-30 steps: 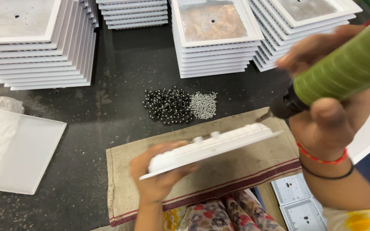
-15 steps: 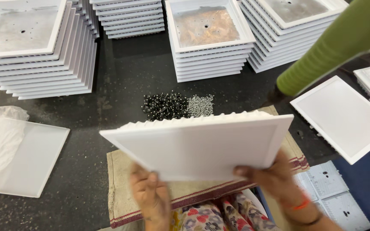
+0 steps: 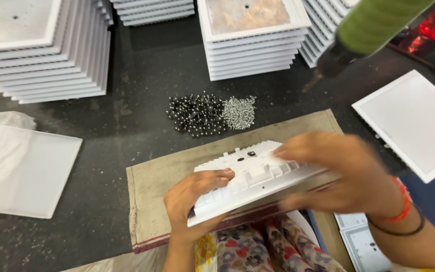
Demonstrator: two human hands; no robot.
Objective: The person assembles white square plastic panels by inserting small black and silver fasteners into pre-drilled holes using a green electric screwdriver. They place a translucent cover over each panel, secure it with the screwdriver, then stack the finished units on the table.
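Several stacks of white trays [image 3: 46, 55] stand on the dark surface [image 3: 127, 121] beside a screw pile [image 3: 210, 113]. Left hand [image 3: 195, 196] and right hand [image 3: 338, 174] clasp the ribbed white panel [image 3: 250, 176] over burlap [image 3: 177, 171], its long axis rising rightward

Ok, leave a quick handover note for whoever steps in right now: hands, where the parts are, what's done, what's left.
Left hand grips the near-left corner of the white ribbed panel, held tilted, ribbed side up, over the brown cloth.
Right hand holds the panel's right edge; it is blurred.
Black and silver screws lie in a pile beyond the cloth. Stacks of white frames stand at the back. A green-handled tool hangs at upper right.
Done: panel is in hand.
Left: whether any screws are fitted cannot be told.
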